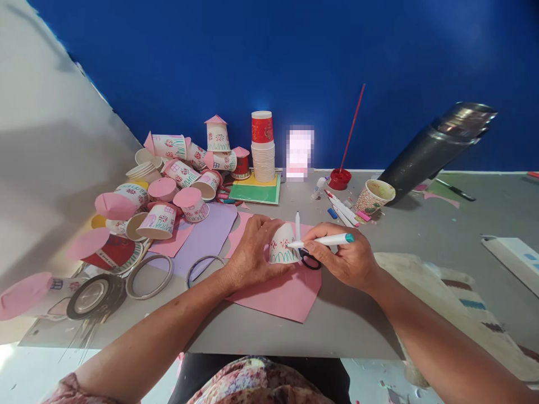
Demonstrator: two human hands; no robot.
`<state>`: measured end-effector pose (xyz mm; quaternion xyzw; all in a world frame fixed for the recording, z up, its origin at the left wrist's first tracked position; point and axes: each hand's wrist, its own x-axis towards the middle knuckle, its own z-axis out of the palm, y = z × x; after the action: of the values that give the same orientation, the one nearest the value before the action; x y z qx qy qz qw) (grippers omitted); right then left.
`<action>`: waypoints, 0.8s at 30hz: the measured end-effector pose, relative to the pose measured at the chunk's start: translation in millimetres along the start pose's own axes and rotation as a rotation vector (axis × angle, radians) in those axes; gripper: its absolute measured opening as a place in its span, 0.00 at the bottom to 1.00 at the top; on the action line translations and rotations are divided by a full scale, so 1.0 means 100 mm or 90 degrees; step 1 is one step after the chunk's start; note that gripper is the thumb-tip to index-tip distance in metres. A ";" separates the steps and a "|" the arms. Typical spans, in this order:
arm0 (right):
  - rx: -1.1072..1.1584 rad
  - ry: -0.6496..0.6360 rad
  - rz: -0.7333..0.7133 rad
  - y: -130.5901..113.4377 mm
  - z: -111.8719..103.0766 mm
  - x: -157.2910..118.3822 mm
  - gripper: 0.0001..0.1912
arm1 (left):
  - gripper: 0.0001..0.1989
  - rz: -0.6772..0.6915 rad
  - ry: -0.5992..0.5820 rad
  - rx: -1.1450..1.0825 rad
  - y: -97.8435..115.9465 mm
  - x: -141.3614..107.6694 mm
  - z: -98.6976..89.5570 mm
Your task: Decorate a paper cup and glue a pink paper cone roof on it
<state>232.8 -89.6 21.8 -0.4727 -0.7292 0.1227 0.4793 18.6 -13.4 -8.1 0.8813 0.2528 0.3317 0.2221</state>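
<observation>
My left hand (255,249) is wrapped around a white paper cup (281,244), which stands upside down with its wide rim low. Red flowers and a zigzag of green strokes decorate its side. In my right hand (343,255) is a white marker (330,240) with a teal end, its other end at the cup's side; whether it touches is hard to tell. Black-handled scissors (310,261) lie partly hidden beneath my right hand, with another white marker (298,224) just behind. Pink paper (290,297) lies under the cup and hands.
Decorated cups with pink paper roofs (158,221) crowd the left. Tape rings (150,278) lie before them. A cup stack (264,160) stands at the back. To the right are loose markers (342,209), a patterned cup (374,197), a leaning dark flask (433,148) and a cloth (446,303).
</observation>
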 end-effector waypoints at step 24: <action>-0.015 0.003 0.069 -0.01 -0.03 0.04 0.09 | 0.36 -0.006 -0.013 -0.016 0.00 0.00 0.01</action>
<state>234.6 -88.0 26.5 -0.5173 -0.7029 0.1388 0.4681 19.1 -14.1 -8.7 0.8807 0.2502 0.3248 0.2373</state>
